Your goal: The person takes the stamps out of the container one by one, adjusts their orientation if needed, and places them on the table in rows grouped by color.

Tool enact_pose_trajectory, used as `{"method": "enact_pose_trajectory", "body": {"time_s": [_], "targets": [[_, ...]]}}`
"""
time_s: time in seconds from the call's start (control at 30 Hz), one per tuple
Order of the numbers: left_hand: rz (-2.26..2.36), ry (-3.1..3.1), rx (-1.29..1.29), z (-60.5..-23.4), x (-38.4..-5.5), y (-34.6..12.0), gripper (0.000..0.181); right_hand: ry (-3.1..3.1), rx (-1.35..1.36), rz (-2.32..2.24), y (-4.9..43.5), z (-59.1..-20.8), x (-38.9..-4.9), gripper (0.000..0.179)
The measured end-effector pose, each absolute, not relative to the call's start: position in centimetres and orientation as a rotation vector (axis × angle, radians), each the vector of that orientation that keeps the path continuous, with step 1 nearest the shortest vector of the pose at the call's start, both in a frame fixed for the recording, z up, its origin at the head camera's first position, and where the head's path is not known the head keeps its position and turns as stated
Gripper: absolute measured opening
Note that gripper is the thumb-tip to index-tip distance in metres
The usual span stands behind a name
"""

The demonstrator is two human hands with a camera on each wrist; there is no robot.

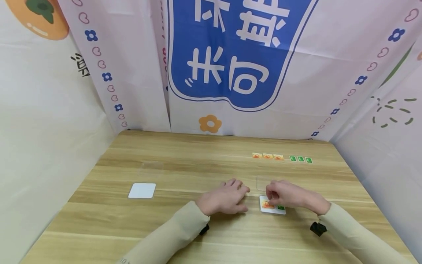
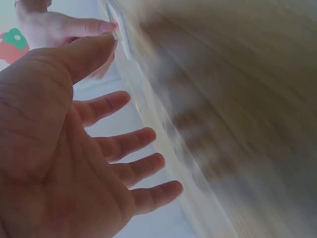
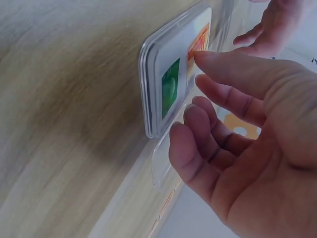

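Your right wrist view shows the clear, layered edge of the white case [image 3: 178,45] and the whole green piece [image 3: 171,88], which your right hand [image 1: 287,194] partly covers in the head view; your thumb tip meets the orange piece [image 3: 200,38] there, but you cannot tell whether your bent fingers pinch it. Only the head view shows the white card [image 1: 142,190] far left. Your left hand [image 1: 227,197] is spread loose, holding nothing, just left of the case. The case lies on the wood-grain table [image 1: 184,157], near a clear sheet [image 1: 262,183], with printed cloth [image 1: 138,66] walling three sides. Its long axis runs left to right, dipping slightly rightward, orange end toward your left hand.
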State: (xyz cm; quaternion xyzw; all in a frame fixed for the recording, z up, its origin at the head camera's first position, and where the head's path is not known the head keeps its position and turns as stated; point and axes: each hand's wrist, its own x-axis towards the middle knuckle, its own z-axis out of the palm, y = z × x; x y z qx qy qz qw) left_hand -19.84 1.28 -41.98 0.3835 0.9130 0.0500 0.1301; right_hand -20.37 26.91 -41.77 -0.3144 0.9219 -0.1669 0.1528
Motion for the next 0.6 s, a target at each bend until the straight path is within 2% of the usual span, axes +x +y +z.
{"method": "enact_pose_trajectory", "body": {"time_s": [0.4, 0.6], "targets": [[0.093, 2.621, 1.070, -41.6, -19.4, 3.7, 0.062, 2.644, -0.820, -0.465, 26.8, -41.9, -20.6, 0.014], [0.051, 2.629, 1.048, -41.9, -19.4, 4.7, 0.058, 2.633, -0.825, -0.468, 26.7, -41.8, -20.7, 0.016]]}}
